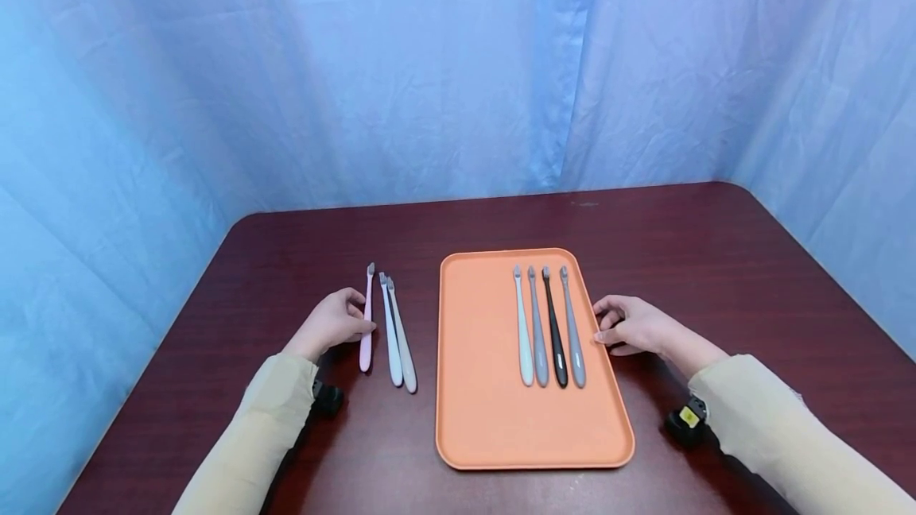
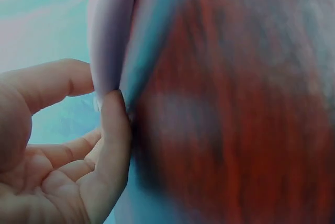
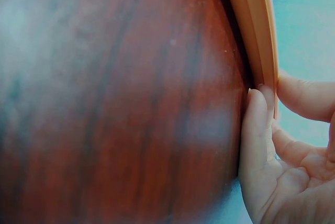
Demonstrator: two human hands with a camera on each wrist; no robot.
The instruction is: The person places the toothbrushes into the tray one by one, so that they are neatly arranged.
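Left hand [image 1: 331,324] seemingly pinches pink toothbrush [image 1: 366,323]

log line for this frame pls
left hand: touches pink toothbrush on table | right hand: at orange tray edge | tray: four toothbrushes

No text, label, brand, number or sign can be read in any view

left hand [image 1: 331,323] pinching pink toothbrush [image 1: 366,320], orange tray [image 1: 479,356]
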